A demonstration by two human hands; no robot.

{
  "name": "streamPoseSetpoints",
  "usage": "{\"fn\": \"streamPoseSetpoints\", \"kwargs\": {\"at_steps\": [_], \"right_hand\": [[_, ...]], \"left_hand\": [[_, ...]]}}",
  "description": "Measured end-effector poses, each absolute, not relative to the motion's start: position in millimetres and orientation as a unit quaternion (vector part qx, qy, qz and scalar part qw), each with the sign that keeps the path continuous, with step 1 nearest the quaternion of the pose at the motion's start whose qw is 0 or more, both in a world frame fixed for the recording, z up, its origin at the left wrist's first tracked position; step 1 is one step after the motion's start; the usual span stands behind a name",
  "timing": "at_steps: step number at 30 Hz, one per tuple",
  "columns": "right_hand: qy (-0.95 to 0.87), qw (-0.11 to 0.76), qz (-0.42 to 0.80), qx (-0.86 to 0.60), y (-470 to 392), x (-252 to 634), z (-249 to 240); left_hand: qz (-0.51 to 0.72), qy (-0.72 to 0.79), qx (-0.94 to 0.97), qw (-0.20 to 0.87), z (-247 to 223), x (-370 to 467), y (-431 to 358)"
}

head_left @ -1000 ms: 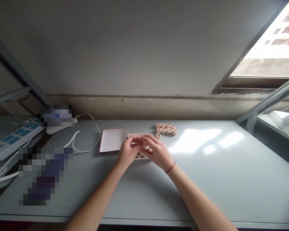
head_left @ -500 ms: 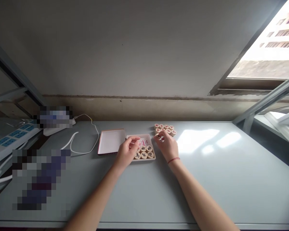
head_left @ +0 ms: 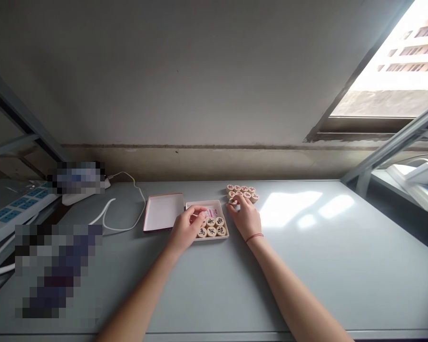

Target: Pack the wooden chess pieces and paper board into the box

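Where the right hand (head_left: pixel 248 217) closes: narrow grip, one piece (head_left: pixel 233 201).
Left hand (head_left: pixel 186 225): loosely curled, contents unclear.
Box (head_left: pixel 221 213), below left grip: part-filled.
Red pieces (head_left: pixel 247 194), beyond right grip: outside.

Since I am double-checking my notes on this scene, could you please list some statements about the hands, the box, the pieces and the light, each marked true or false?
1. The right hand is at a round piece outside the box. True.
2. The pieces seen inside the box bear red characters. False: their characters are black.
3. The lid lies to the left of the box. True.
4. The left hand rests on the lid. False: it is at the left part of the box.
5. A thin red band circles the right wrist. True.
6. The bright patches fall on the lid. False: they fall on the table, right of the right hand.
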State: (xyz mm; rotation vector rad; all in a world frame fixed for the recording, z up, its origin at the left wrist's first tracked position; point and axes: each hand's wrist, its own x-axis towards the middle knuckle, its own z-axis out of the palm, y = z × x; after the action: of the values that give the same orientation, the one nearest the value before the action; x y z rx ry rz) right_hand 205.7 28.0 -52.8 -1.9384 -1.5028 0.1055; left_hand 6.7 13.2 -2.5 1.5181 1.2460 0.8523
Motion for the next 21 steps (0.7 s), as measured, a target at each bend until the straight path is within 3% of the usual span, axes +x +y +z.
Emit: {"fn": "streamPoseSetpoints", "kwargs": {"at_steps": [11, 17, 21], "right_hand": [[-0.568, 0.330, 0.058, -0.752, 26.7, 206.2, -51.6], [-0.592, 0.384, 0.031, -0.708, 20.8, 202.3, -38.1], [-0.644, 0.350, 0.125, -0.668, 14.8, 191.0, -27.1]], "left_hand": [[0.355, 0.515, 0.651, 0.430, -2.7, 1.2, 16.6], [0.328, 0.504, 0.778, 0.181, -9.7, -3.6, 20.8], [0.233, 0.513, 0.823, 0.074, -16.4, -4.3, 18.0]]}}
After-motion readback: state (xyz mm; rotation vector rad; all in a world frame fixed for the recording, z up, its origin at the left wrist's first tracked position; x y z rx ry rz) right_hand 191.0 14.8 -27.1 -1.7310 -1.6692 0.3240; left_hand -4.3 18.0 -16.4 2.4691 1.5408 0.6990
